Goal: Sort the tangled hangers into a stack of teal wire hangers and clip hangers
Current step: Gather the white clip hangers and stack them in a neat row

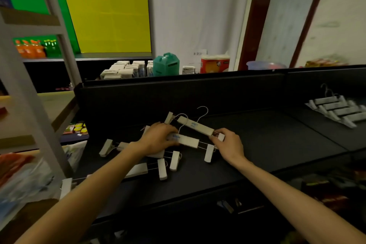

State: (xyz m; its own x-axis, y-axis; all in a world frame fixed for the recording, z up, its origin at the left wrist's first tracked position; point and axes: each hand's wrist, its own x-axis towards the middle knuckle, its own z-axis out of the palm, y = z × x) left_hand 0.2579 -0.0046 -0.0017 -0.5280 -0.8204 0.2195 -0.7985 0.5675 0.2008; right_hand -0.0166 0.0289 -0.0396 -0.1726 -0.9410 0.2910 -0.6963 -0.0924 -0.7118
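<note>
Hangers everywhere on the black counter (267, 144): a tangled pile of white clip hangers (164, 156) sits mid-counter, and a tidy stack of clip hangers (338, 110) lies well off to the pile's right. Left hand (158, 137) curls over one bar on the pile, right hand (229, 144) pinches the clip (220, 136) of the rearmost hanger.

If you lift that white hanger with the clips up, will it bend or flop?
Probably not: the white clip hanger with the wire hook has a solid-looking bar, so it should stay stiff. Its end clip, pinched by the right hand, may slide along the thin wire. The hook could snag the neighbouring hangers.
</note>
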